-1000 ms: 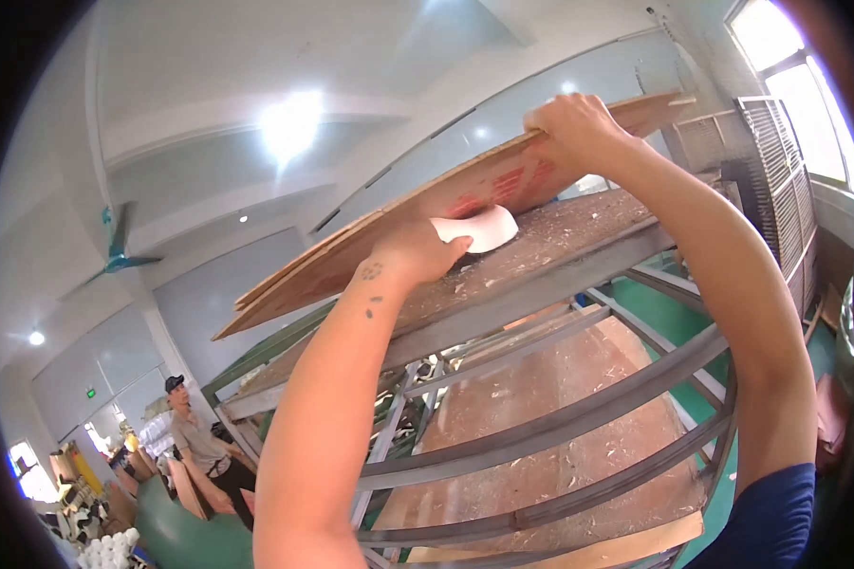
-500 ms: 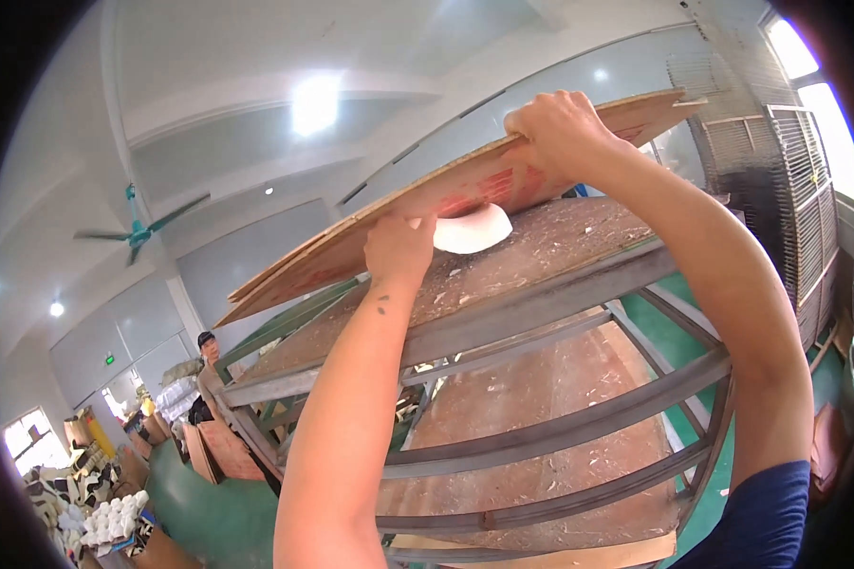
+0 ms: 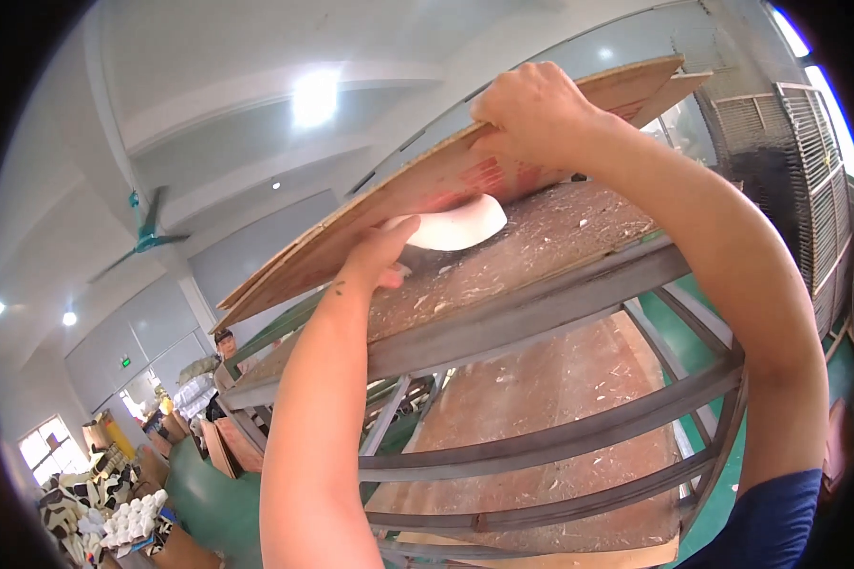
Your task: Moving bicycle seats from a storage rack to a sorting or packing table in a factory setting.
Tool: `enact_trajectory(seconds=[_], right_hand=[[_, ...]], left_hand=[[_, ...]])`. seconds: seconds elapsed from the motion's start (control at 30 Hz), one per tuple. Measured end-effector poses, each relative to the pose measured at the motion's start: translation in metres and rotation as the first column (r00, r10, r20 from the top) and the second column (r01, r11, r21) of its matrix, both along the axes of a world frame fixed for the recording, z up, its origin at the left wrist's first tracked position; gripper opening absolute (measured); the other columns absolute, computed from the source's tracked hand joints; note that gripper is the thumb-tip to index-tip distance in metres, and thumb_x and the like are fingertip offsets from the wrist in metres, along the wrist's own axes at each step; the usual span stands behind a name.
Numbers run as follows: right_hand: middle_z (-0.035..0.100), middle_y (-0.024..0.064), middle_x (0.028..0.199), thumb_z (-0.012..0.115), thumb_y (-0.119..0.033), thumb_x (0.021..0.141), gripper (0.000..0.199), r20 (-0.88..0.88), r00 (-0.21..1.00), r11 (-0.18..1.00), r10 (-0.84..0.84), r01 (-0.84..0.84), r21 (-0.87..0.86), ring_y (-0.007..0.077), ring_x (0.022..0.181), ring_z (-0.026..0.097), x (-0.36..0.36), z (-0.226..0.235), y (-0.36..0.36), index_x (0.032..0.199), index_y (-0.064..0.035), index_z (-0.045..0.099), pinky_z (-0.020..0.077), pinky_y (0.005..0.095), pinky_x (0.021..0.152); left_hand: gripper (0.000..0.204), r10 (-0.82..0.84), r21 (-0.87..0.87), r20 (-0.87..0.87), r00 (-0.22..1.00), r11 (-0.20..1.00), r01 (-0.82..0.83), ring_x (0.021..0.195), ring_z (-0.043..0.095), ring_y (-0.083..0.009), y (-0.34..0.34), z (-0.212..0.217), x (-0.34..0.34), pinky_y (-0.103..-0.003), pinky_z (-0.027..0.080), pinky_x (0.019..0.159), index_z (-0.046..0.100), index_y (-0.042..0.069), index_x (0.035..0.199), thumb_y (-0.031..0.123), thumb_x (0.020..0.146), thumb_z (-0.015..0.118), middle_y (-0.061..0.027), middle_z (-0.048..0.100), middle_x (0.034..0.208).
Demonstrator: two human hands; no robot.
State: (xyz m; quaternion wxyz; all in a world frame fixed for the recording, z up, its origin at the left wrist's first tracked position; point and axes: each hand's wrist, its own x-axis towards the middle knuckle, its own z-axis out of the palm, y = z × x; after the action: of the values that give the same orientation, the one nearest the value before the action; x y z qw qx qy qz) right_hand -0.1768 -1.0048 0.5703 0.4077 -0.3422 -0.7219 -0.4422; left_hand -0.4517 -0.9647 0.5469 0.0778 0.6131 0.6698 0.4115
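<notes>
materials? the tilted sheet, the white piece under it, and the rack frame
Tilted sheet: looks like brown cardboard or thin fibreboard, matte, thin edge.
White piece: smooth, matte, curved rim; maybe unglazed ceramic or plaster, can't tell.
Rack frame: grey metal bars, dull and scuffed, likely steel.

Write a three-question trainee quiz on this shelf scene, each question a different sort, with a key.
1. True or false: the right hand grips the edge of the tilted board.
2. What does the left hand touch? A) a ceiling fan B) a white curved piece C) a green bucket
3. Fill in: the white piece lies on the top shelf of a metal ____.

Key: 1 true; 2 B; 3 rack.
</notes>
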Motion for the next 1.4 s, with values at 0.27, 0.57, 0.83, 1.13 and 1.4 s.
enact_trajectory(seconds=[0.27,0.57,0.83,1.13,1.4], right_hand=[[0.065,0.0152,0.081,0.071,-0.039,0.072,0.034,0.035,0.992,0.969,0.122,-0.126,0.21,0.0318,0.08,0.064,-0.001,0.015,0.018,0.085,-0.0079,0.067,0.0501,0.0418,0.071],[0.063,0.0167,0.071,0.07,-0.04,0.067,0.036,-0.123,0.992,0.997,0.009,0.002,0.083,0.0357,0.075,0.062,0.016,0.028,0.037,0.075,-0.005,0.066,0.0489,0.044,0.068],[0.065,0.0153,0.091,0.068,-0.034,0.068,0.03,0.034,0.969,0.871,-0.243,0.234,-0.432,0.0323,0.088,0.061,0.014,-0.017,0.016,0.083,-0.0081,0.066,0.0485,0.0406,0.077],[0.053,0.013,0.127,0.048,-0.021,0.094,0.032,-0.362,0.028,0.118,0.932,-0.966,0.229,0.0228,0.12,0.049,0.059,-0.08,-0.086,0.119,-0.0026,0.055,0.0352,0.0385,0.106],[0.064,0.0084,0.089,0.059,-0.006,0.082,0.013,-0.483,0.093,0.004,0.871,-0.983,-0.183,0.013,0.078,0.059,-0.089,-0.196,-0.222,0.093,0.0001,0.063,0.0475,0.0245,0.07]], left_hand=[[0.056,0.109,0.169,-0.022,0.994,0.98,-0.104,0.065,0.066,-0.0292,-0.004,-0.007,0.01,-0.038,0.055,0.055,0.064,-0.004,0.101,0.045,0.075,0.063,-0.0218,0.066,0.087],[0.048,-0.009,0.347,-0.228,0.974,0.933,0.09,0.065,0.065,-0.0211,-0.122,-0.004,0.014,-0.033,0.052,0.059,0.067,-0.004,0.086,0.043,0.078,0.063,-0.014,0.066,0.078],[0.066,0.216,0.882,0.019,0.976,0.457,-0.118,0.09,0.06,-0.0232,-0.32,-0.114,-0.065,-0.035,0.047,0.082,0.057,-0.007,0.113,0.038,0.067,0.073,-0.0119,0.06,0.102],[0.064,0.32,0.945,-0.052,0.946,0.322,-0.057,0.09,0.061,-0.0175,-0.403,-0.214,-0.09,-0.03,0.048,0.082,0.049,-0.006,0.126,0.017,0.072,0.074,-0.0126,0.063,0.105],[0.063,0.346,0.891,0.237,0.908,0.295,-0.345,0.095,0.06,-0.0182,-0.461,-0.305,-0.134,-0.029,0.047,0.083,0.05,-0.007,0.124,0.012,0.07,0.076,-0.0144,0.061,0.109]])
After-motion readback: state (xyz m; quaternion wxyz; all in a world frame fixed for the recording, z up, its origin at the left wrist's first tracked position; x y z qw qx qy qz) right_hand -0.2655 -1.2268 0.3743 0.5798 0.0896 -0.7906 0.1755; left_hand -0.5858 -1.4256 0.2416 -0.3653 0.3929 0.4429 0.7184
